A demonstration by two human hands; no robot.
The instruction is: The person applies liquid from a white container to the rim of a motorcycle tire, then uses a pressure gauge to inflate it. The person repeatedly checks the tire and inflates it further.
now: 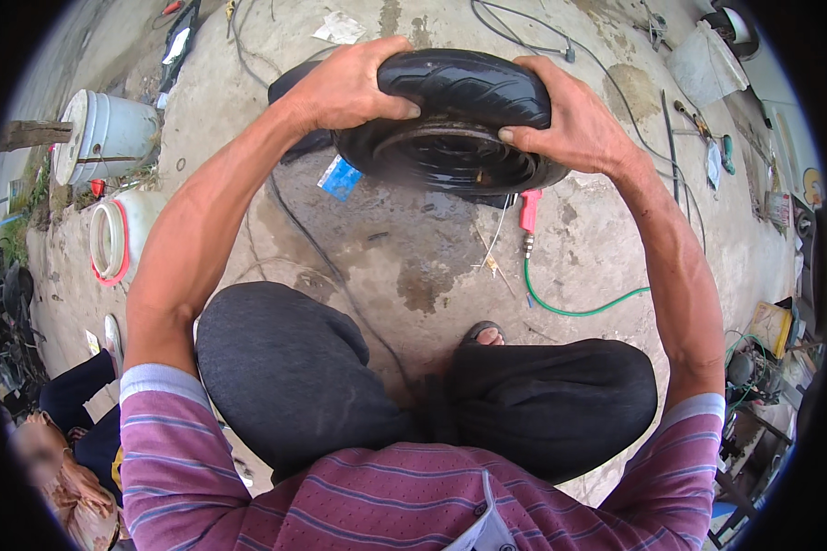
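A wet black rubber tire (465, 82) is held up in front of me, tilted so that its tread faces up and away and its side with the round dark opening faces me. My left hand (362, 86) grips the tread at its left, thumb on the near edge. My right hand (568, 113) grips the right side in the same way. Just below the tire's right part, a red air tool (530, 210) with a green hose (579, 313) lies on the concrete. A blue packet (340, 178) lies at the lower left of the tire. What lies behind the tire is mostly hidden.
Wet patches and black cables (317, 248) mark the concrete floor. A white bucket (110, 138) and a pale container with a red rim (120, 234) stand at the left. Another person (76, 475) sits at the lower left. Tools, a whitish tub (708, 65) and clutter line the right.
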